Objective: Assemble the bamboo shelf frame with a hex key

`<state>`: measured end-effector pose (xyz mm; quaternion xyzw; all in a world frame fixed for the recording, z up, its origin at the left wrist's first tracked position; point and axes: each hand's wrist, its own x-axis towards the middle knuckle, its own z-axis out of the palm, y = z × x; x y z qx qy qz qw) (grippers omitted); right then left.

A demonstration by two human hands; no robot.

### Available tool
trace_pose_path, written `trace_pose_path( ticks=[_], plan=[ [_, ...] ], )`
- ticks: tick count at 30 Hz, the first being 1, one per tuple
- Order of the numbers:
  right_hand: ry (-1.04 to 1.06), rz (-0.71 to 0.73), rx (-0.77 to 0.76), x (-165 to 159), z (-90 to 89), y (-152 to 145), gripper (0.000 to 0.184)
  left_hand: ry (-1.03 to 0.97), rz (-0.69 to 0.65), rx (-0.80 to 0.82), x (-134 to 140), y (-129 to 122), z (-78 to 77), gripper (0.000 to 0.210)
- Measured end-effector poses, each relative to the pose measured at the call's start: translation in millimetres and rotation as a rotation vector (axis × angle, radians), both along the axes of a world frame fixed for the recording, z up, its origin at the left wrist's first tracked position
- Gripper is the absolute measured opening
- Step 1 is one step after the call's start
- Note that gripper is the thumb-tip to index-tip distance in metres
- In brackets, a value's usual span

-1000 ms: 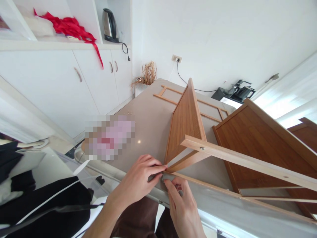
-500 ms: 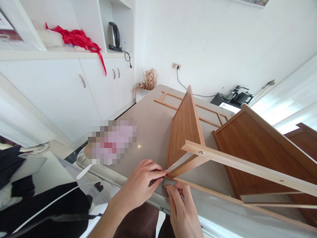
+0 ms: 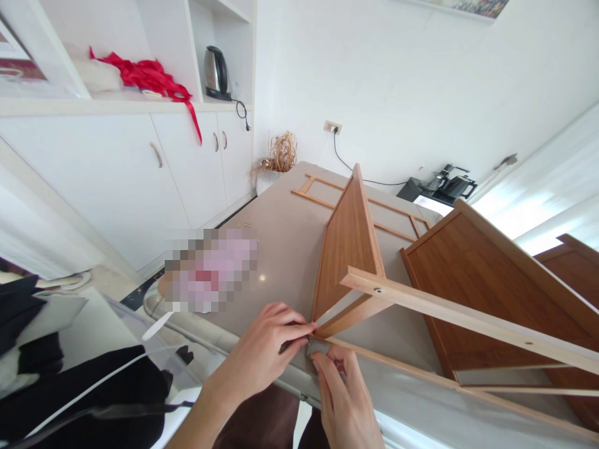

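Observation:
A wooden shelf unit [image 3: 412,307] lies on its side on the table, its slatted brown shelf panels [image 3: 349,240] standing upright between pale rails. At the near end of the lower rail [image 3: 388,360], my left hand [image 3: 269,340] pinches the frame's corner between thumb and fingers. Just right of it, my right hand [image 3: 344,390] is closed on a thin, bent metal hex key [image 3: 307,349], whose tip meets the rail's end by my left thumb. The screw head there is hidden by my fingers.
The grey table [image 3: 281,243] carries a blurred pinkish item [image 3: 219,268] and small metal pieces [image 3: 246,225] on the left. A clear bin with black cloth [image 3: 107,393] stands at lower left. White cabinets [image 3: 182,156] and a kettle [image 3: 216,72] are behind.
The hex key has turned slightly at the rail's end, with my right fingers shifting a little. My left hand keeps its hold on the corner. The view has tilted very slightly.

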<state>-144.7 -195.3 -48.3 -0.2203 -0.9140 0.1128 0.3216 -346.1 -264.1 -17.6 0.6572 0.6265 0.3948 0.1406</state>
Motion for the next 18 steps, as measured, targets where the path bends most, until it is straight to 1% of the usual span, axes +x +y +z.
trace_pose_path(
  ticks=[5, 10, 15, 18],
  plan=[
    [0.030, 0.002, -0.020, -1.5, 2.5, -1.4, 0.023, -0.007, -0.005, 0.002, -0.5, 0.7, 0.7, 0.039],
    [0.046, -0.068, -0.054, -4.8, 3.4, -7.0, 0.024, -0.008, 0.011, 0.015, -0.5, 2.1, 2.6, 0.037],
    [0.028, -0.071, -0.060, -4.7, 3.7, -9.0, 0.024, 0.016, 0.014, 0.035, 0.8, 2.7, 3.0, 0.036],
    [0.007, -0.060, -0.071, -3.1, 5.1, -7.1, 0.024, 0.027, 0.025, 0.040, 1.4, 2.5, 1.3, 0.031]
  ],
)
